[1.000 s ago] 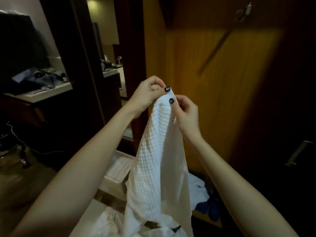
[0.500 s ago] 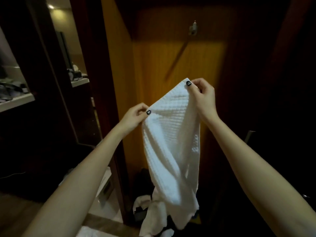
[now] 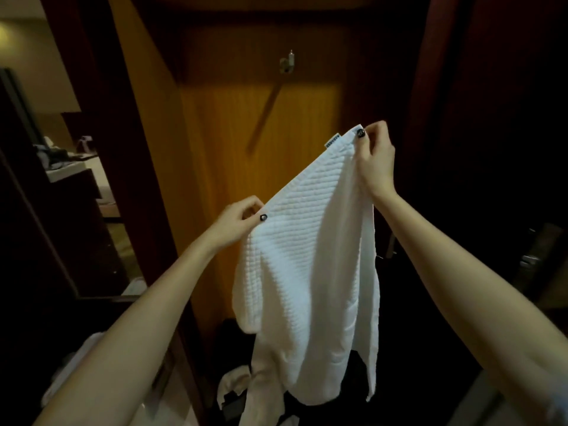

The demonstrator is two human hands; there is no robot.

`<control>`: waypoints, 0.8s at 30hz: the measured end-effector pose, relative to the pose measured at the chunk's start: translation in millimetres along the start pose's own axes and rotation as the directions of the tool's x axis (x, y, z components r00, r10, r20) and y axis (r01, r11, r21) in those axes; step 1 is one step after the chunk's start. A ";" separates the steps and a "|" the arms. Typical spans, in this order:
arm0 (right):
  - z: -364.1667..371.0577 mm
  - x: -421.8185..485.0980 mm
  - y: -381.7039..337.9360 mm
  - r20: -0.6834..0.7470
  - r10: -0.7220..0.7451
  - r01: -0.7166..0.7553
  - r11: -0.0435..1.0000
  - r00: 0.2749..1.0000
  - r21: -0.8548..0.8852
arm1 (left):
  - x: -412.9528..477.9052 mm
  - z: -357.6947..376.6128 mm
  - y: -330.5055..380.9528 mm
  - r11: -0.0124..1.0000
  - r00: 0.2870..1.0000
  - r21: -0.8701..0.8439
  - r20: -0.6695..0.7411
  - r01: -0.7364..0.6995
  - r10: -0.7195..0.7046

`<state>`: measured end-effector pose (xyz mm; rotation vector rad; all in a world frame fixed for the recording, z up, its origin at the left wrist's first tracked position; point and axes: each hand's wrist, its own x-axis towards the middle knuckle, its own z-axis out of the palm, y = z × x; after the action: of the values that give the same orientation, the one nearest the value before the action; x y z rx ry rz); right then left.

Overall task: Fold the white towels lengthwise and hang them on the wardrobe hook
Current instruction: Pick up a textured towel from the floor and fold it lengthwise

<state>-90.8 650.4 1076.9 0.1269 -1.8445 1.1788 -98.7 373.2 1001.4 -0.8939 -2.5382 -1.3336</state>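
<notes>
Pinching the top edge of the white towel [image 3: 307, 256], the left hand [image 3: 236, 221] holds the low corner and the right hand [image 3: 373, 158] the high one. The edge slants up toward two o'clock and the cloth's length hangs toward six. Beyond, at twelve, the wardrobe hook [image 3: 287, 61] sits above both hands, seemingly nearer the right, though the dim light makes depth hard to judge.

Left hand [image 3: 238, 222]: raised, arm extended, thumb and fingers pinching towel [image 3: 307, 256] corner. Right hand [image 3: 373, 158]: higher, arm extended, pinching opposite top corner. Both forearms bare, hands well apart, thumbnails dark-painted.
</notes>
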 end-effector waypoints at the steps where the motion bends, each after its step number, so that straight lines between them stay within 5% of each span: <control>1: -2.9 -5.1 3.1 -0.023 0.013 -0.013 1.000 1.000 -0.010 | -1.1 4.5 -4.8 1.000 1.000 -0.027 -0.029 0.006 -0.006; 8: -24.4 -56.7 27.5 -0.129 0.090 -0.098 0.993 0.988 -0.057 | 1.3 41.2 1.3 0.916 0.945 -0.390 -0.258 0.089 -0.202; 14: -27.8 -106.8 29.3 0.032 -0.008 0.009 0.999 0.999 -0.031 | 28.1 50.5 32.4 0.897 0.950 -0.441 -0.283 -0.005 -0.134; 18: -20.1 -131.3 15.3 0.111 -0.131 0.137 0.990 0.985 -0.046 | 34.6 58.3 38.1 0.798 0.909 -0.601 -0.308 0.045 -0.283; 24: -4.6 -159.3 7.6 0.262 -0.067 0.118 0.975 0.963 -0.187 | 32.6 63.4 59.4 0.717 0.845 -0.692 -0.430 -0.082 -0.318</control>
<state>0.2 600.7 955.7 0.2573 -2.1474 0.9380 -82.6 463.1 1017.8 -0.3243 -1.6793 -2.2687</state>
